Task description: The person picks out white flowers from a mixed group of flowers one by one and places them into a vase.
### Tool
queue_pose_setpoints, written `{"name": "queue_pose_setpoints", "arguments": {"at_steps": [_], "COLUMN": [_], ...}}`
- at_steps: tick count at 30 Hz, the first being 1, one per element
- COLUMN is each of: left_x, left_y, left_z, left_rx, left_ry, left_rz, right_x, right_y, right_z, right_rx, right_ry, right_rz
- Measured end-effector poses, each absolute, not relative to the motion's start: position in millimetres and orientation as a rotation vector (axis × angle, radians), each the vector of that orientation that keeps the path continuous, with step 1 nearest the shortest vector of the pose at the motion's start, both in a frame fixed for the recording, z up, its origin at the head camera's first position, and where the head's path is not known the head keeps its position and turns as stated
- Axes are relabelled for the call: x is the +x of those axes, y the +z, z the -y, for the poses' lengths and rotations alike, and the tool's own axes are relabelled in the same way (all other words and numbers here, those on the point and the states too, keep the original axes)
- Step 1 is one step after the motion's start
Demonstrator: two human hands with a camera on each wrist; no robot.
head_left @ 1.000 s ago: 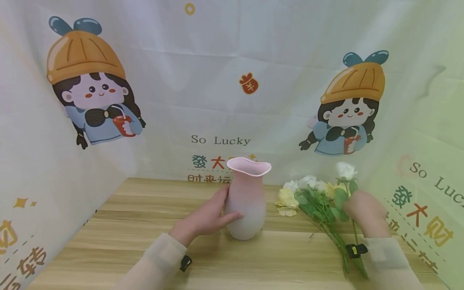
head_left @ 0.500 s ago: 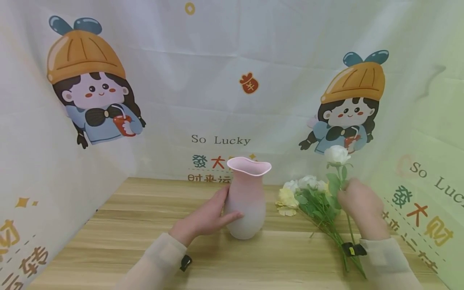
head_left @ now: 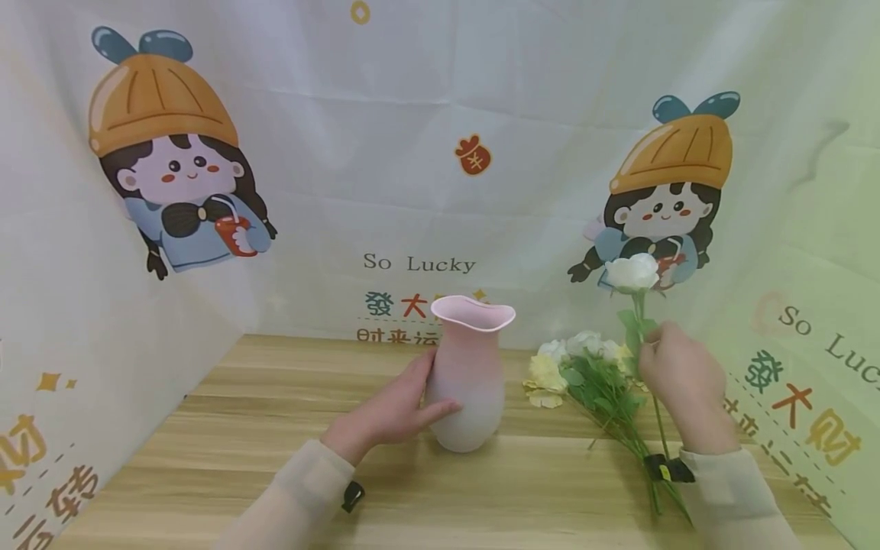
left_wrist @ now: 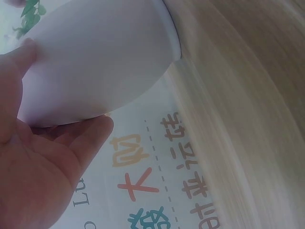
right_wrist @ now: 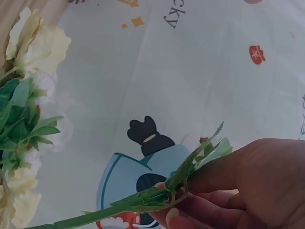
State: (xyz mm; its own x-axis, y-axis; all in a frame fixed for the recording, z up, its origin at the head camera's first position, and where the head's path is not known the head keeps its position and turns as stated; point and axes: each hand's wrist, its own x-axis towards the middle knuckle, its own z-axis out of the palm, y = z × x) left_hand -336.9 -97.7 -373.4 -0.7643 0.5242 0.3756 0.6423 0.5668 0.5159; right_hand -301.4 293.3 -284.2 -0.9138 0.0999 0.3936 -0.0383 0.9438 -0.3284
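A vase (head_left: pixel 467 382), pink at its wavy rim and fading to white below, stands upright on the wooden table. My left hand (head_left: pixel 392 405) holds it from the left, thumb across the front and fingers around the far side; the left wrist view shows the hand (left_wrist: pixel 43 162) curved against the smooth wall. To the right, my right hand (head_left: pixel 684 382) pinches the green stem of a white rose (head_left: pixel 632 273), bloom up. The right wrist view shows the stem (right_wrist: pixel 109 208) between thumb and fingers, with leaves at the grip. The rose's lower stem passes beside the wrist.
A bunch of white and pale yellow flowers (head_left: pixel 584 367) lies on the table (head_left: pixel 275 428) between the vase and my right hand, stems toward me. Printed cloth (head_left: pixel 385 153) walls the table at the back and both sides.
My right hand has lifted the white rose up and slightly left, above the other flowers. The left hand and the vase have stayed in place.
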Motion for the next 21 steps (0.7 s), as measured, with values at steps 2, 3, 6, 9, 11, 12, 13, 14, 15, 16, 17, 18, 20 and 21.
{"name": "queue_pose_setpoints", "arguments": {"at_steps": [2,3,6,9,11,12,13,14,15,16,17,18,20,21], "left_x": [-337,-337,-336,-335,-334,-333,-333,-333,-333,-333,-333,-334,-334,-334], "left_y": [-373,-373,-372,-371,-370,-370,-370,-370,-371,-371,-371,-371,-371,-370], "left_z": [98,98,98,99,98,98,98,98,98,98,97,97,98,98], "left_rx": [-0.988,-0.990,-0.980,-0.971,-0.966,-0.966,-0.965,-0.965,-0.966,-0.968,-0.972,-0.974,-0.978,-0.980], "left_ry": [-0.971,-0.971,-0.972,-0.972,-0.975,-0.973,-0.971,-0.971,-0.973,-0.975,-0.979,-0.979,-0.984,-0.986], "left_rz": [2.615,2.616,2.620,2.627,2.633,2.633,2.633,2.632,2.630,2.627,2.623,2.620,2.618,2.619], "right_x": [-301,-301,-300,-298,-298,-297,-297,-296,-296,-295,-295,-295,-295,-295], "right_y": [-281,-280,-276,-272,-270,-269,-268,-266,-265,-264,-262,-261,-259,-258], "right_z": [-291,-290,-287,-283,-281,-280,-278,-276,-275,-273,-270,-268,-264,-262], "right_rx": [-0.037,-0.035,-0.028,-0.020,-0.014,-0.013,-0.014,-0.013,-0.010,-0.007,-0.001,0.004,0.020,0.027], "right_ry": [0.466,0.465,0.481,0.512,0.527,0.533,0.541,0.546,0.550,0.555,0.560,0.569,0.581,0.587], "right_rz": [2.666,2.654,2.618,2.583,2.561,2.550,2.542,2.534,2.523,2.514,2.503,2.496,2.474,2.464]}}
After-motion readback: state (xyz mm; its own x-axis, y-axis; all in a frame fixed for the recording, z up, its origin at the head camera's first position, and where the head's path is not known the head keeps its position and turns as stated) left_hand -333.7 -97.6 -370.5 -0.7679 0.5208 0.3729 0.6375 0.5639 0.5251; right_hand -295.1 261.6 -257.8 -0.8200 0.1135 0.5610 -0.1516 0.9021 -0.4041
